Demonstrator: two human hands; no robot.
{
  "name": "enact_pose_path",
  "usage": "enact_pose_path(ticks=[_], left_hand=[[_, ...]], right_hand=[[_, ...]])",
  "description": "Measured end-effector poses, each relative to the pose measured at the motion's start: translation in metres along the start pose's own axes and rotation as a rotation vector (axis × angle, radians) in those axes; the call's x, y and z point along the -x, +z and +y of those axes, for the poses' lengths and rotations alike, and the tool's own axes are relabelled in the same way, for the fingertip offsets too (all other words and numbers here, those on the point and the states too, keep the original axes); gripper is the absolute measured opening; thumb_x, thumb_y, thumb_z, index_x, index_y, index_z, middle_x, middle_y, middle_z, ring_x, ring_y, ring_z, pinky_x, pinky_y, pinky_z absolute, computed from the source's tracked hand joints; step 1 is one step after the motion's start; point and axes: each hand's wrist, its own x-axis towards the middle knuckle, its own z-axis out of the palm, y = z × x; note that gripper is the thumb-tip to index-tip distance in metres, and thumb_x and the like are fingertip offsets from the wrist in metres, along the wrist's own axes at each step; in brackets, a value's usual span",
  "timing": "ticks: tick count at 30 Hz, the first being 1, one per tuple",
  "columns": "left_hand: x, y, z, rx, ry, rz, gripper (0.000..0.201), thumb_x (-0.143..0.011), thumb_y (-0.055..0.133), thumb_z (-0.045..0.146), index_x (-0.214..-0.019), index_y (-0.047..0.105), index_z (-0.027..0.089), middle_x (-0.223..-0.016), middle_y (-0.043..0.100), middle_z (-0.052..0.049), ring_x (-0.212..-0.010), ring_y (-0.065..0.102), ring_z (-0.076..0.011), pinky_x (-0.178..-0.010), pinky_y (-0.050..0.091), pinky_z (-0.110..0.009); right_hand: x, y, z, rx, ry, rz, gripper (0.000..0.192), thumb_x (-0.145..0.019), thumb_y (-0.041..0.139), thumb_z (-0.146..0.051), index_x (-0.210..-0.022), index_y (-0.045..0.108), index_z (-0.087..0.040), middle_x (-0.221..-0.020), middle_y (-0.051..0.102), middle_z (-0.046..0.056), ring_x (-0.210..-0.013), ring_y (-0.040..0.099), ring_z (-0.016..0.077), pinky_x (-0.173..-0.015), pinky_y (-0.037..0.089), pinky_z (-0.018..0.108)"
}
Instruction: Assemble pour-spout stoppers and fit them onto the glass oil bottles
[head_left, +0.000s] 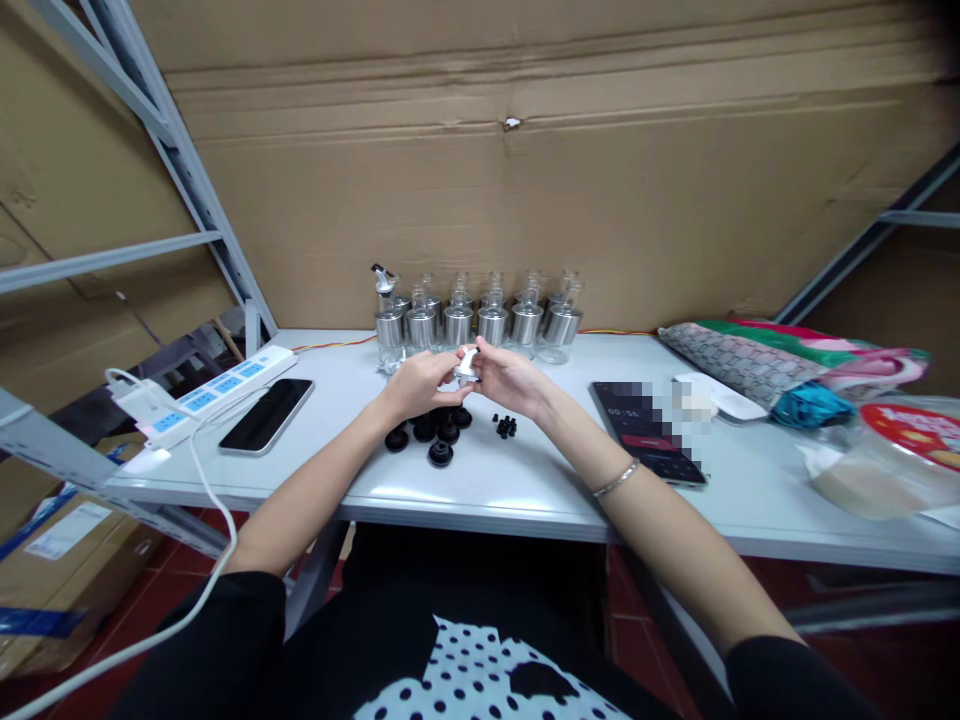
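Observation:
My left hand (420,385) and my right hand (511,381) meet above the white table (487,480), both pinching a small silver-and-white spout cap (468,364). Just below the hands lie several black round stoppers (439,432) and a few tiny black pieces (506,426). Behind the hands stands a row of several glass bottles with metal collars (480,322); the leftmost bottle (385,310) carries a pourer spout on top.
A white power strip (214,392) and a black phone (267,415) lie at left, with a white cable (214,520) trailing down. A tablet (649,432), a white flat device (720,398), colourful cloth bags (787,365) and plastic packets (885,460) sit at right. Cardboard walls the back.

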Motion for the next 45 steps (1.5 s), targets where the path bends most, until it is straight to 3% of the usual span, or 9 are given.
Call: enact_pose_path(ticks=[3, 8, 13, 19, 27, 30, 33, 37, 45], left_hand=[[0.0, -0.001, -0.002, 0.023, -0.002, -0.033, 0.031, -0.088, 0.043, 0.045, -0.078, 0.052, 0.017, -0.065, 0.058, 0.0, -0.057, 0.053, -0.0135, -0.061, 0.039, -0.026], [0.001, -0.008, -0.005, 0.091, -0.054, -0.04, 0.043, -0.096, 0.023, 0.041, -0.091, 0.057, 0.016, -0.083, 0.066, -0.005, -0.073, 0.06, -0.0153, -0.069, 0.041, -0.027], [0.001, -0.008, -0.01, 0.041, -0.167, -0.131, 0.029, -0.093, 0.036, 0.034, -0.084, 0.057, 0.017, -0.075, 0.064, -0.001, -0.066, 0.056, -0.0131, -0.067, 0.039, -0.025], [0.004, -0.001, -0.013, 0.073, -0.128, -0.276, 0.026, -0.089, 0.044, 0.032, -0.072, 0.055, 0.016, -0.068, 0.058, 0.0, -0.062, 0.051, -0.0118, -0.061, 0.035, -0.023], [0.002, -0.002, -0.007, 0.044, -0.134, -0.326, 0.031, -0.083, 0.053, 0.033, -0.058, 0.048, 0.016, -0.055, 0.049, 0.002, -0.054, 0.042, -0.0106, -0.055, 0.028, -0.023], [0.002, -0.001, -0.009, 0.044, -0.11, -0.255, 0.033, -0.086, 0.051, 0.033, -0.057, 0.047, 0.016, -0.054, 0.049, 0.002, -0.053, 0.041, -0.0102, -0.056, 0.029, -0.023], [0.002, -0.002, -0.009, 0.029, -0.089, -0.102, 0.038, -0.09, 0.045, 0.037, -0.059, 0.046, 0.016, -0.055, 0.048, 0.002, -0.053, 0.041, -0.0101, -0.058, 0.032, -0.024], [0.001, -0.004, -0.007, 0.004, -0.096, 0.066, 0.044, -0.092, 0.038, 0.047, -0.062, 0.046, 0.017, -0.055, 0.047, 0.002, -0.053, 0.041, -0.0102, -0.059, 0.033, -0.024], [0.0, 0.001, -0.002, 0.059, -0.034, 0.19, 0.041, -0.09, 0.042, 0.05, -0.065, 0.044, 0.017, -0.057, 0.045, 0.003, -0.052, 0.039, -0.0093, -0.054, 0.032, -0.022]], right_hand=[[-0.001, 0.0, 0.0, -0.018, 0.005, 0.004, 0.032, -0.088, 0.05, -0.046, -0.08, 0.062, -0.018, -0.077, 0.066, 0.004, -0.078, 0.062, 0.0155, -0.068, 0.048, 0.026], [-0.001, 0.001, -0.006, -0.096, -0.004, 0.156, 0.033, -0.088, 0.048, -0.049, -0.076, 0.057, -0.02, -0.08, 0.066, 0.003, -0.078, 0.061, 0.0142, -0.071, 0.049, 0.027], [0.001, -0.002, -0.013, -0.129, -0.049, 0.214, 0.035, -0.085, 0.049, -0.054, -0.073, 0.052, -0.021, -0.068, 0.059, -0.001, -0.068, 0.058, 0.0137, -0.066, 0.049, 0.028], [0.003, -0.001, -0.016, -0.273, 0.005, 0.306, 0.033, -0.089, 0.046, -0.044, -0.068, 0.049, -0.019, -0.052, 0.047, -0.004, -0.05, 0.048, 0.0102, -0.053, 0.044, 0.024], [0.002, -0.002, -0.016, -0.297, 0.015, 0.323, 0.036, -0.095, 0.035, -0.038, -0.068, 0.05, -0.018, -0.05, 0.048, -0.004, -0.048, 0.05, 0.0095, -0.051, 0.044, 0.023], [0.002, -0.004, -0.016, -0.282, 0.016, 0.324, 0.036, -0.094, 0.039, -0.041, -0.068, 0.051, -0.018, -0.05, 0.048, -0.005, -0.048, 0.051, 0.0093, -0.052, 0.045, 0.023], [0.001, -0.004, -0.014, -0.246, 0.03, 0.313, 0.037, -0.093, 0.041, -0.043, -0.068, 0.052, -0.018, -0.051, 0.049, -0.005, -0.05, 0.051, 0.009, -0.058, 0.049, 0.025], [0.001, 0.0, -0.01, -0.206, 0.06, 0.21, 0.037, -0.092, 0.043, -0.045, -0.069, 0.053, -0.017, -0.054, 0.051, -0.005, -0.056, 0.054, 0.0096, -0.069, 0.052, 0.03], [0.0, 0.004, -0.004, -0.116, 0.044, 0.057, 0.036, -0.089, 0.048, -0.049, -0.072, 0.056, -0.018, -0.06, 0.05, -0.005, -0.057, 0.052, 0.0086, -0.062, 0.051, 0.026]])
